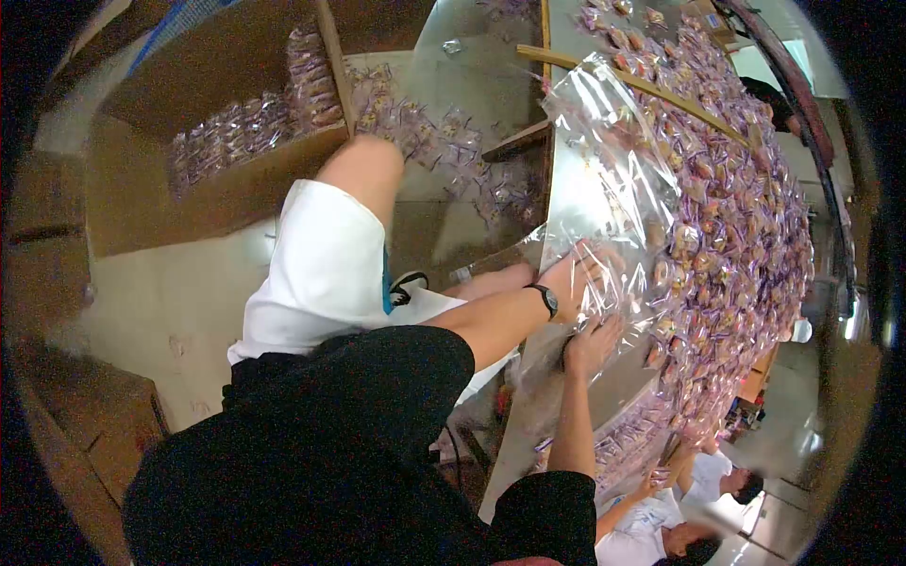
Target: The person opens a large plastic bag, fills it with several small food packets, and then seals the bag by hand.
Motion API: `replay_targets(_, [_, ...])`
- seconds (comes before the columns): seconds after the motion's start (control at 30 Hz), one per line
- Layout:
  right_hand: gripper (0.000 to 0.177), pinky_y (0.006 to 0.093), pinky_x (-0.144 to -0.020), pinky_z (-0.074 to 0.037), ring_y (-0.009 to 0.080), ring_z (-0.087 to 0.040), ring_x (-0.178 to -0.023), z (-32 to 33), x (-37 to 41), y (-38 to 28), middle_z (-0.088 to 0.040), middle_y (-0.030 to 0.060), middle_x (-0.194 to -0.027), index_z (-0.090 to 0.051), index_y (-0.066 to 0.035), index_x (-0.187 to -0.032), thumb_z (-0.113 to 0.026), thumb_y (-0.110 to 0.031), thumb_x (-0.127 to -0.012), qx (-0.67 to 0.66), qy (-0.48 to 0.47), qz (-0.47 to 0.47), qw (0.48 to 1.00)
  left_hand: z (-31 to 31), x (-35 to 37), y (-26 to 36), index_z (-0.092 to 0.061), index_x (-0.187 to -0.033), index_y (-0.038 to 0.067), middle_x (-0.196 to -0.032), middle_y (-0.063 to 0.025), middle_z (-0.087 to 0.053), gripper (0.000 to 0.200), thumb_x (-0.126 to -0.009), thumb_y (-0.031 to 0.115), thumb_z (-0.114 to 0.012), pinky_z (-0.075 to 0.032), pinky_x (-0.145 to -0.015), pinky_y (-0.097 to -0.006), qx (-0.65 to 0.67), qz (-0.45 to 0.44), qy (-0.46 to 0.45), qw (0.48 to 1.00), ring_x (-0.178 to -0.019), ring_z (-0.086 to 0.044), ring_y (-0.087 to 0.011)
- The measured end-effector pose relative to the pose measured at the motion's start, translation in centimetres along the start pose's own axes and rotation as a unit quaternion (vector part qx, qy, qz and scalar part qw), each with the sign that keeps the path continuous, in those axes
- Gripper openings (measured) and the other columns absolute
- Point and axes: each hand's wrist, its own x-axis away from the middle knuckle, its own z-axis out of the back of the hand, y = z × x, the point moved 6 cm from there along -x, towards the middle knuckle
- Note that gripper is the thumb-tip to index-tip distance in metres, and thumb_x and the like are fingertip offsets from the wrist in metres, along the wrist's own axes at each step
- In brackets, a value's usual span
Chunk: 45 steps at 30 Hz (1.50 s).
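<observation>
The left hand [585, 274] and right hand [593, 346] touch a clear plastic bag [613, 179] beside heaped packets [731, 236]; finger opening and grip cannot be determined.

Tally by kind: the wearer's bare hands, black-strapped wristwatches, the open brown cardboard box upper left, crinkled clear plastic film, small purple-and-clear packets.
Bare hands, left hand and right hand: 2
Wristwatch: 1
Cardboard box: 1
Total: 4
Uncountable: plastic film (layers unclear), packets (overlapping).

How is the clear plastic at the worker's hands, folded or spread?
Spread out, though wrinkled: the clear plastic reaches broadly from the left hand and right hand toward the wooden strip.
</observation>
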Motion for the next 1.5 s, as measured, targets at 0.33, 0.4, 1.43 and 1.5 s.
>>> replay_targets(0.33, [0.061, 0.0492, -0.122, -0.022, 0.0425, -0.027, -0.149, -1.8, -0.6, 1.6, -0.033, 0.0259, -0.159, -0.036, 0.0, -0.154, -0.038, -0.042, -0.108, -0.002, 0.033, 0.012, 0.999, -0.6, 0.0, 0.1, -0.029, -0.16, 0.012, -0.169, -0.0062, -0.02, 0.076, -0.099, 0.057, -0.037, 0.002, -0.121, -0.066, -0.014, 0.018, -0.025, 0.999, -0.157, -0.003, -0.0337])
replay_targets(0.4, [0.061, 0.0497, -0.122, -0.021, 0.0408, -0.026, -0.15, -2.3, -1.0, 2.4, -0.031, 0.0251, -0.161, -0.036, -0.001, -0.154, -0.041, -0.038, -0.106, -0.013, 0.031, 0.03, 0.999, 0.6, 0.2, 0.3, -0.037, -0.156, 0.012, -0.165, -0.0108, -0.028, 0.07, -0.097, 0.05, -0.041, 0.0, -0.122, -0.0654, -0.038, 0.026, -0.038, 0.998, -0.156, -0.013, -0.0328])
replay_targets(1.43, [0.071, 0.0577, -0.116, -0.028, 0.0431, -0.042, -0.139, -0.9, -4.8, 1.1, -0.046, 0.0267, -0.149, -0.046, 0.003, -0.144, -0.044, -0.054, -0.101, -0.028, 0.053, -0.019, 0.998, -0.7, -2.7, 1.1, -0.051, -0.145, 0.008, -0.148, -0.0139, -0.051, 0.056, -0.095, 0.034, -0.043, -0.018, -0.116, -0.0687, -0.093, 0.014, 0.019, 0.995, -0.141, -0.043, -0.0299])
replay_targets(1.5, [0.072, 0.0567, -0.115, -0.029, 0.0451, -0.043, -0.136, -2.1, -5.2, 2.6, -0.047, 0.0288, -0.146, -0.049, 0.003, -0.142, -0.056, -0.051, -0.094, 0.055, 0.076, -0.018, 0.995, -0.7, -2.3, 1.4, -0.058, -0.137, 0.008, -0.143, -0.0129, -0.055, 0.052, -0.093, 0.035, -0.048, -0.025, -0.113, -0.0671, -0.09, -0.006, 0.06, 0.994, -0.138, -0.046, -0.0291])
